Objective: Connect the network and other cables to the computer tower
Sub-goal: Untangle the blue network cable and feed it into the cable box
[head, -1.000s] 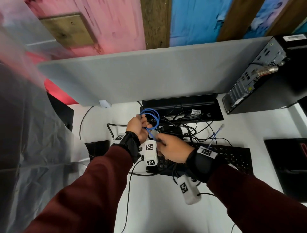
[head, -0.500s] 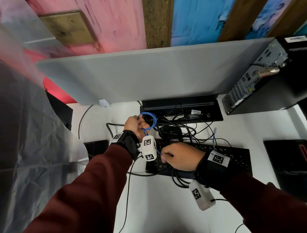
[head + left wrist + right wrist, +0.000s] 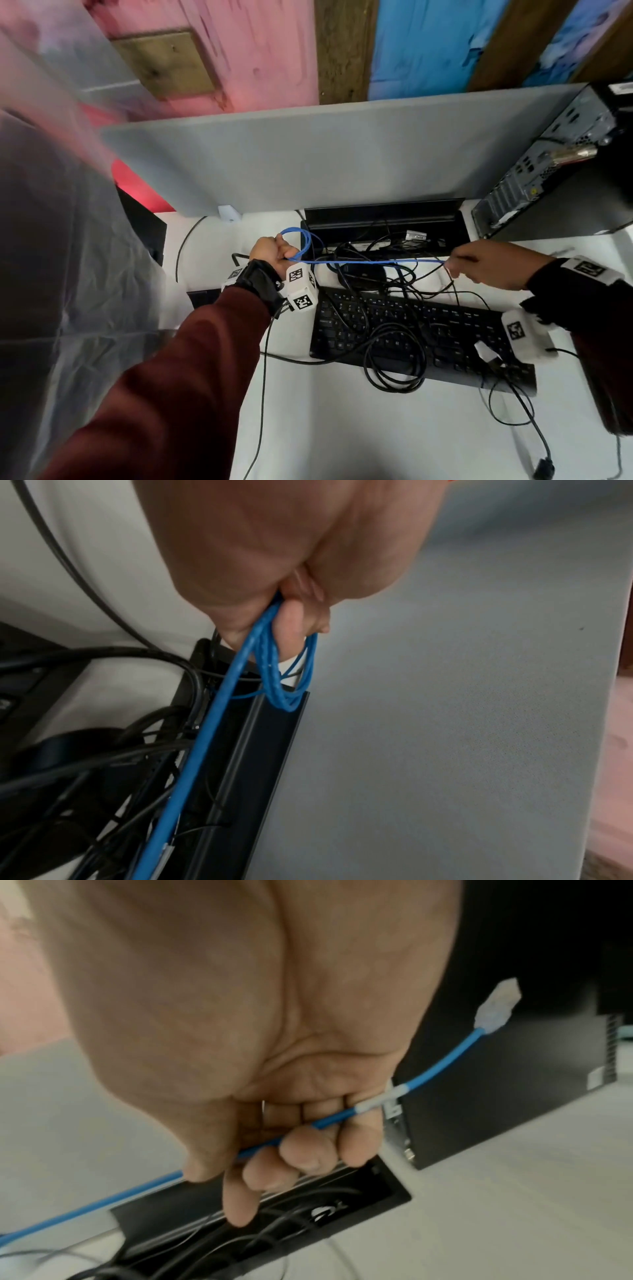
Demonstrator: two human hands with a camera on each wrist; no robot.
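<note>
A: Left hand point(image 3: 270, 251)?

B: Fisted round the coiled loops of the blue network cable point(image 3: 370, 262), near the back left of the white desk point(image 3: 394, 442), just in front of the grey partition point(image 3: 325, 150). Loops hanging off the fingers over the left end of the black cable tray point(image 3: 387, 219).

A: And the right hand point(image 3: 486, 265)?

B: Well apart from the left, out toward the tower side. Fingers curled round the same cable close to its free end; clear plug point(image 3: 496, 1007) sticking out past the little finger, unconnected, in the air in front of the computer tower point(image 3: 555, 171).

A: Between the two?

B: One straight blue run, pulled taut, above the tangle of black cables point(image 3: 376, 274) and just behind the back edge of the keyboard point(image 3: 411, 329).

A: Tower position?

B: Far right corner, port side turned toward the desk middle, lower edge close to the right end of the tray. Bare strip of desk between tray end and tower.

A: Room to move elsewhere?

B: Open white surface in front of the keyboard, crossed only by a few loose black leads. Left edge crowded by a plastic sheet point(image 3: 51, 274). Partition closing off the back.
</note>
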